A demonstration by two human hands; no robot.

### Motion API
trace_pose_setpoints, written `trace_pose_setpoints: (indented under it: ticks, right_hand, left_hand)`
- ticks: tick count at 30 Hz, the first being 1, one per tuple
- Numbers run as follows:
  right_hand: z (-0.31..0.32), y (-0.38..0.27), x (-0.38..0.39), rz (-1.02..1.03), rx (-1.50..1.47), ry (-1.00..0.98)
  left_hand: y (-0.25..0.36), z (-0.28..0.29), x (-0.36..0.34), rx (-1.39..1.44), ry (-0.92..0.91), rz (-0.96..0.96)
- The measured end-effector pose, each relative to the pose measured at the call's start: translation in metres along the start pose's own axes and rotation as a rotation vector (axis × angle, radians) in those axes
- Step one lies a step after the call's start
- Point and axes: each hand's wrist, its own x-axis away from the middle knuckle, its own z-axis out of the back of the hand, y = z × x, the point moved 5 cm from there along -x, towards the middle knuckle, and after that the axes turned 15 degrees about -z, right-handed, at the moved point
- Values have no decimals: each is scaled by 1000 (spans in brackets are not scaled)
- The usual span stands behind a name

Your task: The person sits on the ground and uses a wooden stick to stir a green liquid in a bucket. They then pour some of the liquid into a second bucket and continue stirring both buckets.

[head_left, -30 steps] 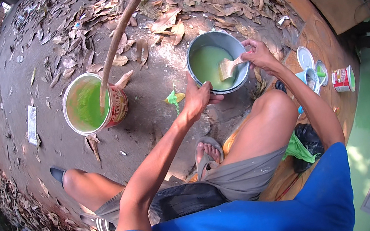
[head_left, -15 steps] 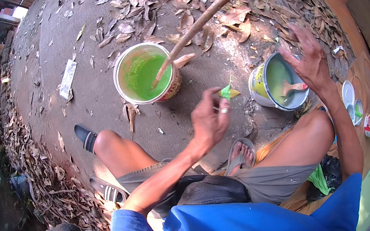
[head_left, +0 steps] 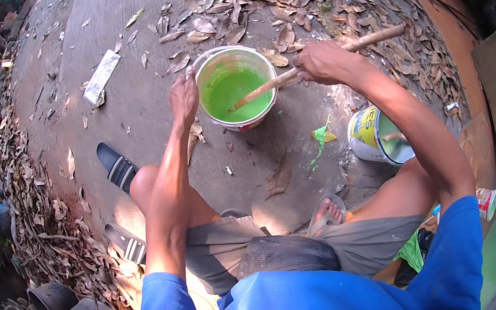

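Observation:
A white bucket point(head_left: 273, 106) with bright green paint point(head_left: 238, 93) inside stands on the ground ahead of me. My left hand point(head_left: 183, 98) grips the bucket's left rim, thumb near the top edge. My right hand point(head_left: 325, 63) is wrapped round a wooden stick point(head_left: 374, 38), whose lower end dips into the green paint while its upper end points off to the right. Partly behind my right forearm stands a smaller yellow-and-white paint can point(head_left: 364, 132). It contains pale green paint, and part of a paintbrush point(head_left: 392, 136) shows in it.
Dry leaves point(head_left: 303, 4) lie thick beyond the bucket and along the left. A paint-smeared leaf point(head_left: 322, 135) lies between bucket and can. One black slide sandal point(head_left: 118, 167) and a white wrapper point(head_left: 102, 78) are at the left; a red-and-white tub point(head_left: 487, 202) sits at the right.
My left hand has moved left and forward onto the bucket rim. My right hand has left the paint can and closed round the stick, which now leans lower to the right.

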Motion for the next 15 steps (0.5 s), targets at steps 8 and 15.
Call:
trace_pose_setpoints:
  ticks: [8, 15]
  right_hand:
    - [12, -6, 37, 6, -143, 174]
    - [9, 4, 92, -138, 65, 201]
  left_hand:
    - [16, -19, -9, 109, -35, -111]
    - [73, -20, 14, 41, -32, -183]
